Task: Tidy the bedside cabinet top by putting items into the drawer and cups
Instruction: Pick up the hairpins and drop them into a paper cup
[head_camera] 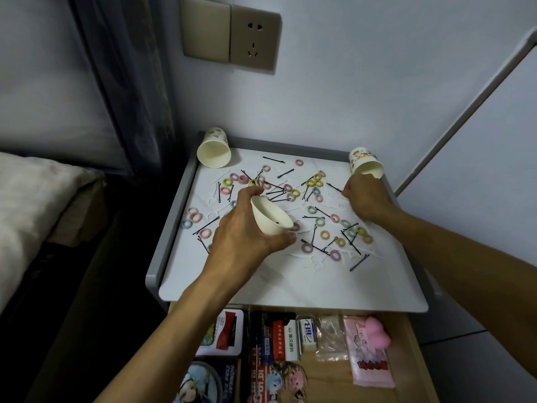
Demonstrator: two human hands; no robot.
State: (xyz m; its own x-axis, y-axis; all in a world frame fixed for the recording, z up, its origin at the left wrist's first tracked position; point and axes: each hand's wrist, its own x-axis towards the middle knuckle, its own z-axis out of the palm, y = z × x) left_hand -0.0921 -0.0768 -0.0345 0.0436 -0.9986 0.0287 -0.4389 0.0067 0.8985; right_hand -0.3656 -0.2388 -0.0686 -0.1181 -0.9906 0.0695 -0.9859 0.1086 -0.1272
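Note:
The white cabinet top (pixel 261 289) is strewn with several small coloured hair rings (pixel 325 234), black bobby pins (pixel 359 263) and white floss picks (pixel 315 264). My left hand (pixel 247 228) grips a white paper cup (pixel 268 218), tilted with its mouth towards the right above the scatter; a dark pin shows inside it. My right hand (pixel 367 199) is curled, fingers down on the top at the right side, pinching at a bobby pin (pixel 334 187). Two more paper cups lie on their sides: one at the back left corner (pixel 214 152), one at the back right corner (pixel 366 164).
The grey raised rim (pixel 174 222) runs round the top's sides and back. Below the front edge the wooden drawer (pixel 404 344) stands open, holding tins, small boxes and a pink packet (pixel 369 356). A bed (pixel 37 199) lies left, a wall socket (pixel 252 39) behind.

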